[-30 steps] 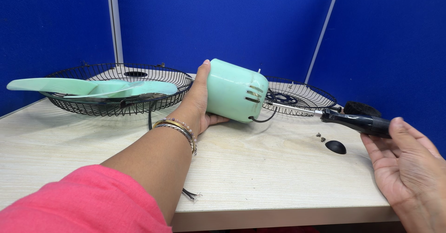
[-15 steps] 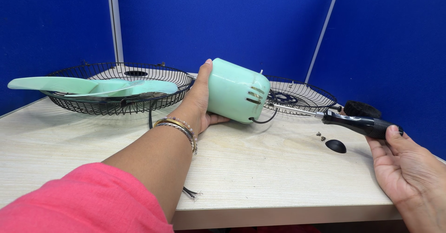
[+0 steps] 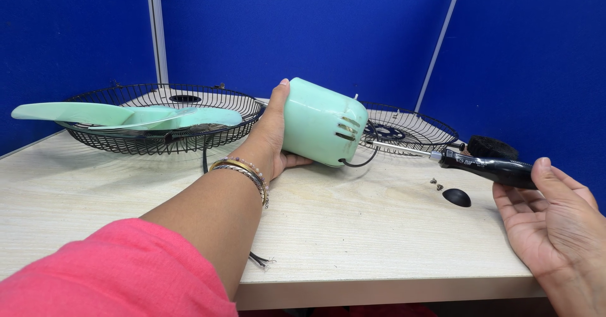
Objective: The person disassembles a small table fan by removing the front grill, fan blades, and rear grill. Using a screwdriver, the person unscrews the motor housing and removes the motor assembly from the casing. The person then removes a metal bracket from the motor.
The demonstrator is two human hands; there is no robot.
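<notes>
Now, from the left: a mint-green fan blade (image 3: 126, 115) lies in a black wire guard (image 3: 165, 120) at the back of the pale wooden surface (image 3: 353, 228). The left hand (image 3: 273, 141) grips the mint-green motor housing (image 3: 323, 122), fingers wrapped behind it and thumb under; it has stayed put over the last second. The housing lies on its side, long axis slanting across the surface, its domed, slotted end pointing right and toward the camera. Behind it rests a second wire guard (image 3: 407, 129). The change is at the right: the right hand (image 3: 555, 219) has closed in on the black-handled screwdriver (image 3: 486, 167), thumb now on the handle, fingers loosely spread beneath, so the tool is just being gripped. Its shaft points left at the housing. Small screws (image 3: 437, 183) and a black cap (image 3: 456, 197) lie near.
</notes>
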